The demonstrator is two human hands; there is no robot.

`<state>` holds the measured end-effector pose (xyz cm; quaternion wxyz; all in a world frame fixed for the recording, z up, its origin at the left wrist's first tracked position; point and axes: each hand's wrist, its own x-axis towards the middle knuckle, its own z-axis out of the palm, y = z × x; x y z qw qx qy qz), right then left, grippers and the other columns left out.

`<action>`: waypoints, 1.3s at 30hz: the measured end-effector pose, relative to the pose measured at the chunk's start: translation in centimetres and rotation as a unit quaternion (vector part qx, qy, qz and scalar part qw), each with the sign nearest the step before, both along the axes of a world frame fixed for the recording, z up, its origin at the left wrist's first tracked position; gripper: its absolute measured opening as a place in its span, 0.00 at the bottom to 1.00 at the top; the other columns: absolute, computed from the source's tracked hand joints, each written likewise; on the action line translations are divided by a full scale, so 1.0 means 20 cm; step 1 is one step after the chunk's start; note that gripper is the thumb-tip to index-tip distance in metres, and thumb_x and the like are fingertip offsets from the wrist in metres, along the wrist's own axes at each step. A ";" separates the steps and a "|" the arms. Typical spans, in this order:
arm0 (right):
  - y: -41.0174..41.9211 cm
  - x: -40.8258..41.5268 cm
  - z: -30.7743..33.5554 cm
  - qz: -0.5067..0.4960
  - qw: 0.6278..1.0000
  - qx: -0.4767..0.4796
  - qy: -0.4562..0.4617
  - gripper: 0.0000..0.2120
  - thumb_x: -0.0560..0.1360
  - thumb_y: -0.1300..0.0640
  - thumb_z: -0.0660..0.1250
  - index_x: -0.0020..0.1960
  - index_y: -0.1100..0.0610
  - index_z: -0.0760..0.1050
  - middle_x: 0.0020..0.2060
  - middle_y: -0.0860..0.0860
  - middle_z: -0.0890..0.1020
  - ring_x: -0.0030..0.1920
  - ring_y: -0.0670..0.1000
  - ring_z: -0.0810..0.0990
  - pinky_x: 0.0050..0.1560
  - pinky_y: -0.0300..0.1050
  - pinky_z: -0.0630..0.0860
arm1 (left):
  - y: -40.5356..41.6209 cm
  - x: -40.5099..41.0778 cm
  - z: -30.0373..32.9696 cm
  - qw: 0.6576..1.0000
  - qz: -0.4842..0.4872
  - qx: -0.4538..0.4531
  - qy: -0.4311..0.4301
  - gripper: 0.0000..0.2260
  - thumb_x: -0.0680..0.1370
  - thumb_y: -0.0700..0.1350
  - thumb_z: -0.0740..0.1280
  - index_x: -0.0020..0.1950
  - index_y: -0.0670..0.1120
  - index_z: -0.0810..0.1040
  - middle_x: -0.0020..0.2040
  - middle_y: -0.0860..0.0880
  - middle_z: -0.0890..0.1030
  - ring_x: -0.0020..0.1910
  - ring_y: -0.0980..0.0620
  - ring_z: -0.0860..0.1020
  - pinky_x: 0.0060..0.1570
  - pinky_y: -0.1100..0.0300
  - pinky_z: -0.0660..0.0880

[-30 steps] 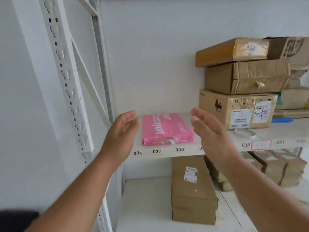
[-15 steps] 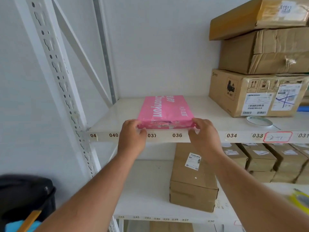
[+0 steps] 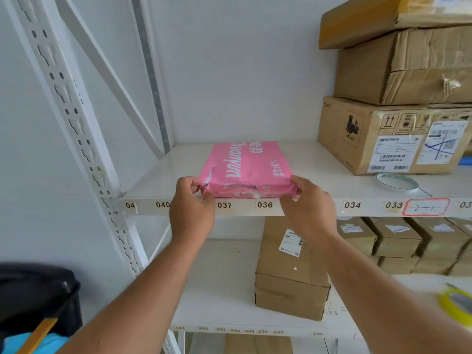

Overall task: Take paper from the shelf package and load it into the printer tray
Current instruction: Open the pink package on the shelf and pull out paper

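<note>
Already the left hand (image 3: 192, 205) pinches the near left corner of the pink paper package (image 3: 245, 169), thumb and fingers pressed together on the wrapper where a small tear shows at about ten o'clock from that hand. The package lies flat on the white shelf (image 3: 319, 185), its near end flush with the front lip above the labels 037 and 036, near the middle of the view. The right hand (image 3: 307, 208) grips the near right corner, fingers curled onto the folded end flap. The likely trouble is the wrapper: it is thin and glossy, and a pull on the corners alone could widen the tear and let sheets fan out or slide off the lip. The wrapper is bright pink with white lettering along its top, its end fold crumpled and pale. At two o'clock stands a stack of cardboard boxes (image 3: 393, 134), well apart, with a roll of clear tape (image 3: 396, 182) beside the lowest.
</note>
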<state>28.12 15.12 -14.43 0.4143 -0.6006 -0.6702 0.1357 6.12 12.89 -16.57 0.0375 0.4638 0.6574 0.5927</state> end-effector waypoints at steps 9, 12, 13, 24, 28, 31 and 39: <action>-0.18 0.05 -0.22 0.005 0.989 0.058 0.136 0.13 0.81 0.59 0.66 0.63 0.46 0.72 0.60 0.41 0.82 0.44 0.47 0.84 0.43 0.50 0.82 | -0.16 -0.02 -0.19 0.997 -0.028 0.068 -0.006 0.05 0.77 0.42 0.73 0.52 0.49 0.80 0.48 0.60 0.81 0.49 0.66 0.75 0.55 0.57 0.74; -0.18 0.06 -0.27 0.009 0.991 0.127 0.037 0.14 0.81 0.60 0.66 0.65 0.49 0.75 0.64 0.45 0.79 0.57 0.50 0.81 0.53 0.48 0.77 | -0.16 -0.02 -0.20 0.996 -0.037 0.069 0.048 0.05 0.77 0.42 0.74 0.52 0.47 0.81 0.50 0.57 0.79 0.50 0.61 0.74 0.54 0.57 0.73; -0.16 0.07 -0.27 0.010 0.989 0.146 0.006 0.14 0.80 0.60 0.67 0.65 0.50 0.76 0.65 0.46 0.79 0.60 0.52 0.80 0.55 0.49 0.77 | -0.15 -0.03 -0.20 0.995 -0.041 0.069 0.059 0.05 0.77 0.43 0.74 0.51 0.47 0.81 0.50 0.56 0.78 0.49 0.59 0.73 0.53 0.56 0.74; -0.01 0.17 -0.26 0.001 0.941 0.310 -0.139 0.13 0.79 0.58 0.73 0.62 0.60 0.80 0.55 0.56 0.81 0.44 0.59 0.84 0.34 0.52 0.81 | -0.15 -0.10 -0.13 0.992 -0.087 0.038 0.089 0.04 0.78 0.41 0.73 0.44 0.47 0.80 0.49 0.60 0.78 0.51 0.51 0.79 0.49 0.57 0.77; 0.02 0.20 -0.26 0.004 0.920 0.366 -0.139 0.08 0.81 0.58 0.70 0.56 0.60 0.85 0.49 0.56 0.84 0.41 0.59 0.84 0.32 0.51 0.80 | -0.16 -0.10 -0.12 0.993 -0.115 0.019 0.010 0.10 0.79 0.42 0.72 0.42 0.55 0.78 0.53 0.58 0.80 0.50 0.62 0.80 0.45 0.69 0.74; 0.04 0.21 -0.23 0.002 0.902 0.398 -0.166 0.06 0.80 0.59 0.70 0.50 0.59 0.86 0.46 0.55 0.84 0.40 0.59 0.82 0.31 0.51 0.78 | -0.17 -0.09 -0.12 0.993 -0.116 0.029 0.004 0.11 0.79 0.41 0.72 0.42 0.56 0.77 0.54 0.56 0.81 0.48 0.66 0.80 0.43 0.73 0.73; 0.08 0.25 -0.25 0.056 0.885 0.414 -0.204 0.06 0.80 0.59 0.71 0.50 0.61 0.85 0.51 0.56 0.86 0.48 0.60 0.83 0.44 0.55 0.81 | -0.16 -0.10 -0.12 0.992 -0.042 0.030 0.118 0.04 0.78 0.41 0.73 0.44 0.47 0.80 0.45 0.51 0.75 0.40 0.55 0.76 0.43 0.73 0.68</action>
